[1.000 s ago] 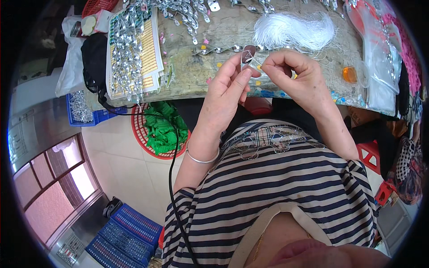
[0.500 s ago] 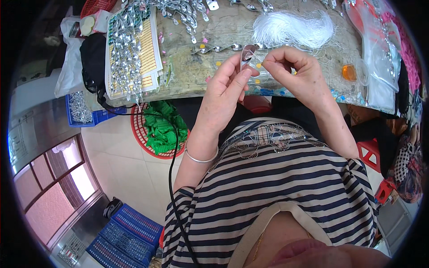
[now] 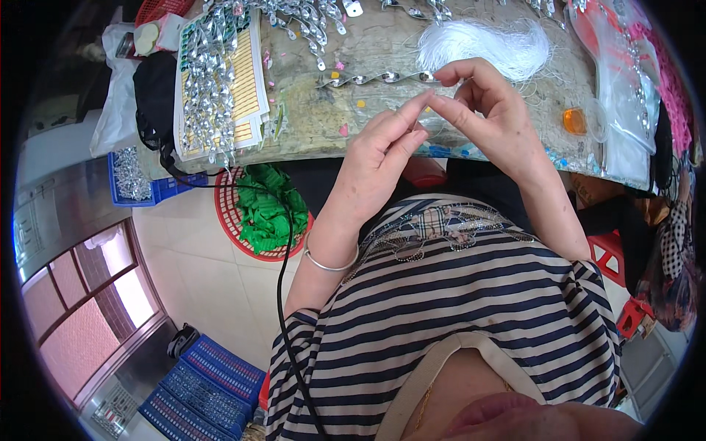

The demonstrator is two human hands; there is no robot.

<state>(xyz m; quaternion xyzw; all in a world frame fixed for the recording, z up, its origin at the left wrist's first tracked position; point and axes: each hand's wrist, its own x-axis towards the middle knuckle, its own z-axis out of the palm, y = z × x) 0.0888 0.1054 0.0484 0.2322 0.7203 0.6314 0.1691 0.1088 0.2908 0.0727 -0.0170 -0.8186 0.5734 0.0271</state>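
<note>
My left hand (image 3: 382,158) is closed, thumb and index finger brought together; whatever sits between them is hidden. The tip of its index finger meets the thumb tip of my right hand (image 3: 489,117). On that right hand, the index finger is lifted apart from the thumb, and nothing shows in the gap. Just beyond my fingers, a twisted silver strip (image 3: 390,76) lies across the table, its right end close to my right index finger. A bundle of white thread (image 3: 485,48) rests behind my right hand.
Silver twisted strips (image 3: 208,95) lie on printed sheets (image 3: 250,88) at the left of the worn table (image 3: 301,140). An orange block (image 3: 574,120) and clear plastic bags (image 3: 625,110) are at the right. A red basket (image 3: 228,220) of green cloth stands below; a black cable (image 3: 283,279) hangs nearby.
The shiny silver piece at my left fingertips has gone out of sight. My left hand has turned and lowered slightly, and my right index finger has spread from its thumb.
</note>
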